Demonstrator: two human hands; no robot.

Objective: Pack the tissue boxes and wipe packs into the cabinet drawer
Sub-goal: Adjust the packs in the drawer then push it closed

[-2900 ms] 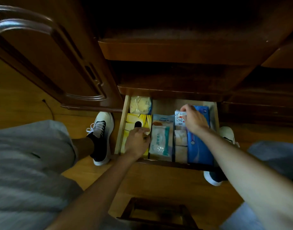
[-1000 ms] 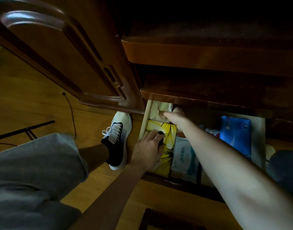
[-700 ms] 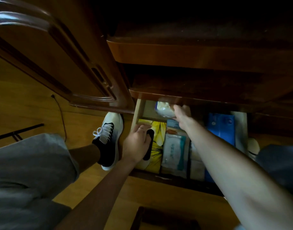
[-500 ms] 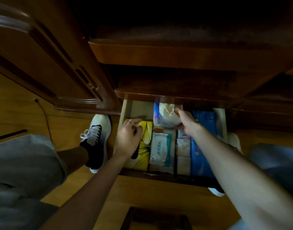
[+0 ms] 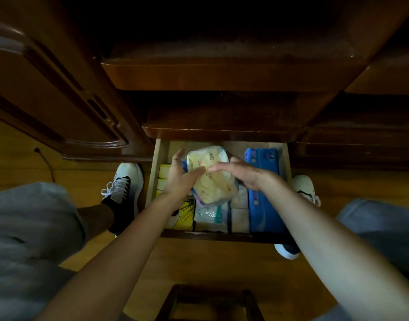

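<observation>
The open cabinet drawer (image 5: 157, 163) holds a yellow flower-print tissue box (image 5: 183, 215) at the left, a clear wipe pack (image 5: 207, 216), small beige packs (image 5: 239, 212) and a blue tissue pack (image 5: 263, 181) at the right. A pale yellow soft tissue pack (image 5: 211, 174) is held tilted above the drawer's middle. My left hand (image 5: 181, 177) grips its left side. My right hand (image 5: 242, 173) rests on its right side with the fingers laid flat over the top.
The open cabinet door (image 5: 60, 96) hangs at the left, and dark shelves (image 5: 222, 75) jut out above the drawer. My shoes (image 5: 124, 188) stand on the wood floor beside the drawer. A dark wooden stool (image 5: 210, 302) sits at the bottom.
My right hand pulled the pale yellow pack out of the drawer's back left corner toward the middle. My left hand left the yellow box and took hold of the pack.
</observation>
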